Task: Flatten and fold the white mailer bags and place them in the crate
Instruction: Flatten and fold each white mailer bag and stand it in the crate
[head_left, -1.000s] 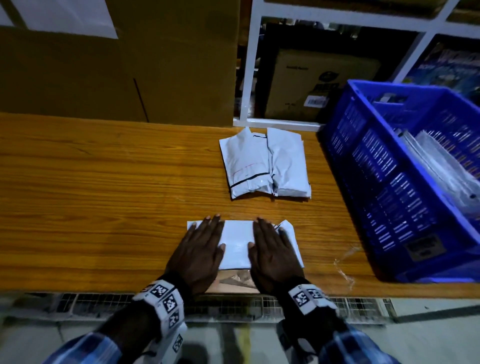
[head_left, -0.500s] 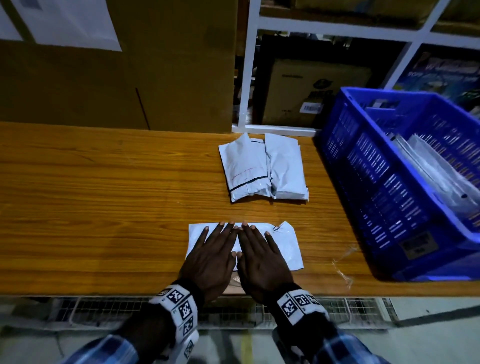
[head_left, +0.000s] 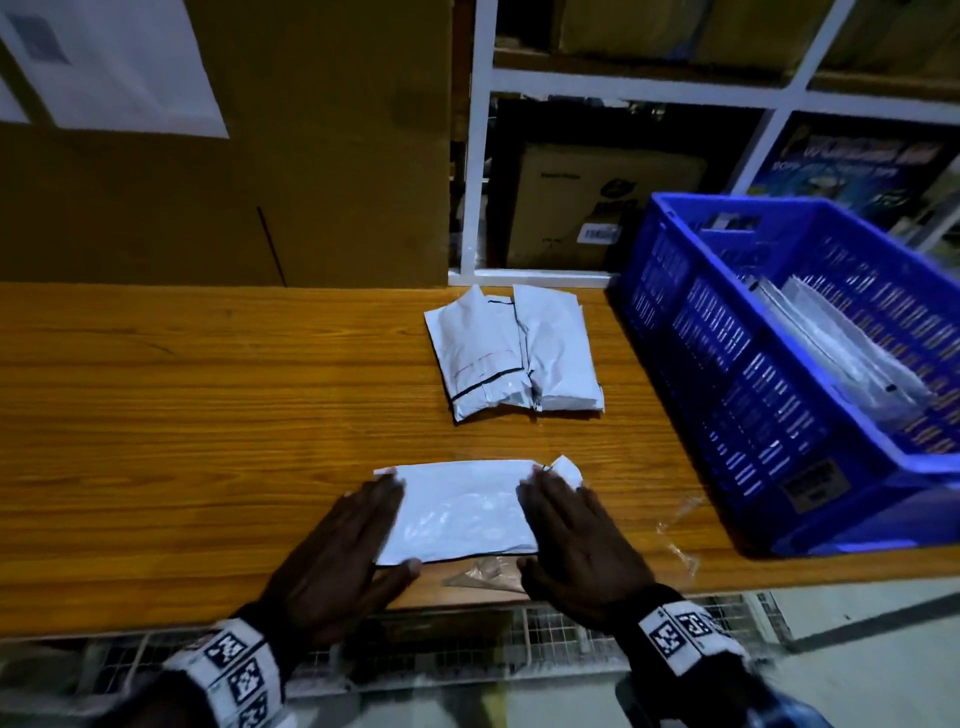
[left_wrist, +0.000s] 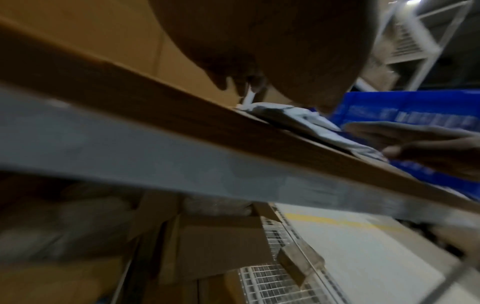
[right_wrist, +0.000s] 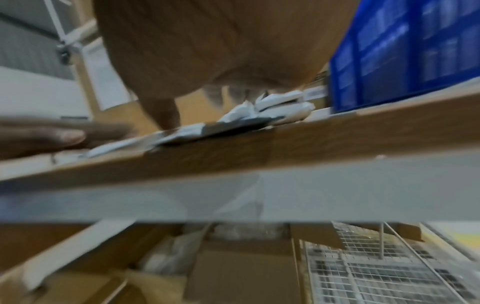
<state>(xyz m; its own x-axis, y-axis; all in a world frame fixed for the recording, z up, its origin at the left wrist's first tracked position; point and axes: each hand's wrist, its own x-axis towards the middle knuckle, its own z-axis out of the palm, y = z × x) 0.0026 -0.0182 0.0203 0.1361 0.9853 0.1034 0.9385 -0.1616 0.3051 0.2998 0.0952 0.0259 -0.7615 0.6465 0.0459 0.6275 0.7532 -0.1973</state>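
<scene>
A white mailer bag (head_left: 462, 512) lies flat near the table's (head_left: 208, 415) front edge. The left hand (head_left: 337, 561) and right hand (head_left: 582, 545) press its ends, fingers straight. The blue crate (head_left: 779, 415) stands right.

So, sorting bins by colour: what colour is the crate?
Blue; the crate shows best in the head view.

Dim room: wood-grain tabletop (head_left: 208, 395), big brown cardboard box (head_left: 311, 156) behind, white metal shelving (head_left: 480, 156) holding cartons.
</scene>
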